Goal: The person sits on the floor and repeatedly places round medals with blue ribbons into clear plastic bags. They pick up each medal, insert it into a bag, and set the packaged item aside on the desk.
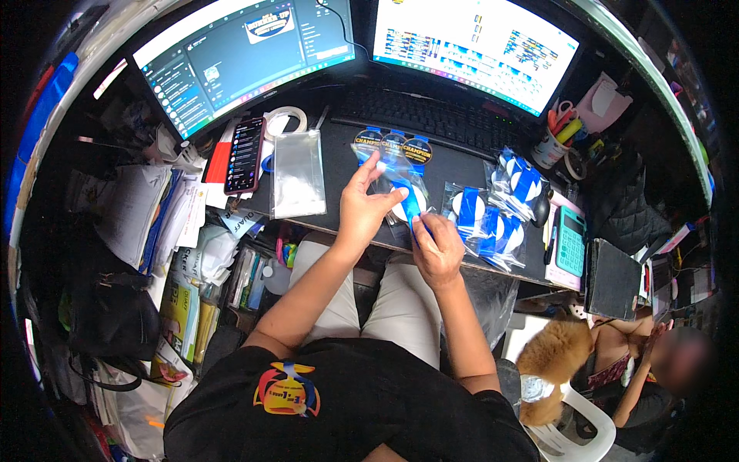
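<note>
My right hand [437, 251] pinches the lower end of a blue ribbon [411, 202]. The ribbon crosses a round white-faced medal [417, 209], with clear plastic film [388, 186] around it. My left hand [365, 209] is at the film's left side, thumb and fingers apart, the thumb tip close to the ribbon; whether it grips the film I cannot tell. Just beyond lie several dark round medals [417, 151] with lettering and blue ribbons, partly overlapping. To the right are several white discs with blue ribbons in clear sleeves [470, 211], some heaped in a pile [519, 179].
A stack of clear plastic sleeves [298, 176], a phone [245, 155] and a tape roll [287, 121] lie left. Behind are a keyboard [415, 115] and two monitors [473, 46]. Right are a mouse [541, 209], calculator [570, 239], pen cup [551, 147], a seated person and a furry animal [557, 352].
</note>
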### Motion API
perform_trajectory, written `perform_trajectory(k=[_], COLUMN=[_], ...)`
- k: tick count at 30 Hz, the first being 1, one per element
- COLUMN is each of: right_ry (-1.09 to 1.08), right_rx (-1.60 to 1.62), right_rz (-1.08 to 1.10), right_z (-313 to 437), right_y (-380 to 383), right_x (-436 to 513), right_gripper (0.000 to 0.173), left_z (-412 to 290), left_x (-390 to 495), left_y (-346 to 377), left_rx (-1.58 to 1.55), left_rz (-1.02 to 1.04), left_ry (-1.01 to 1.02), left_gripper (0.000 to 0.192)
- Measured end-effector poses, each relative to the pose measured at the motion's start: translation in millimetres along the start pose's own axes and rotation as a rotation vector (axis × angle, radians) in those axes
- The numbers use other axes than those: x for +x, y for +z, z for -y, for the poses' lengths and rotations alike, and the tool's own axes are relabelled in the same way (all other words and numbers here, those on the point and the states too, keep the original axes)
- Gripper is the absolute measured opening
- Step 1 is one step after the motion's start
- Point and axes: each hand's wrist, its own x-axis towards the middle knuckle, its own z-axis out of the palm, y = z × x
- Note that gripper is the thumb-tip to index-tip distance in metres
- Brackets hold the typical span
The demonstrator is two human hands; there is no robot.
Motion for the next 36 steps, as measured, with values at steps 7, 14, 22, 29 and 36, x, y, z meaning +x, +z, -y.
perform_trajectory(k=[7, 14, 22, 29, 36], right_ry=[0.404, 1.272, 1.382, 1.338, 1.309], right_rx=[0.130, 1.324, 1.251, 1.257, 1.283], right_rz=[-0.289, -0.631, -0.201, -0.271, -0.239], right_z=[2.3, 17.2, 25.0, 21.5, 32.7], right_y=[12.6, 18.3, 4.4, 13.5, 12.3], right_x=[7.7, 2.2, 4.0, 2.0, 11.7], right_gripper=[0.023, 0.016, 0.036, 0.012, 0.016], left_z=[-7.9, 13.0, -0.4, -10.9, -16.6], left_x=[-21.3, 3.9, 1.3, -4.4, -2.7], left_y=[12.9, 11.2, 15.2, 14.9, 4.3], left_rx=[-0.334, -0.698, -0.677, -0.643, -0.556], left_rz=[0.034, 0.088, 0.240, 0.282, 0.237], left_ry=[0.089, -0.266, -0.276, -0.219, -0.194], left_gripper=[0.110, 0.057, 0.032, 0.032, 0.034])
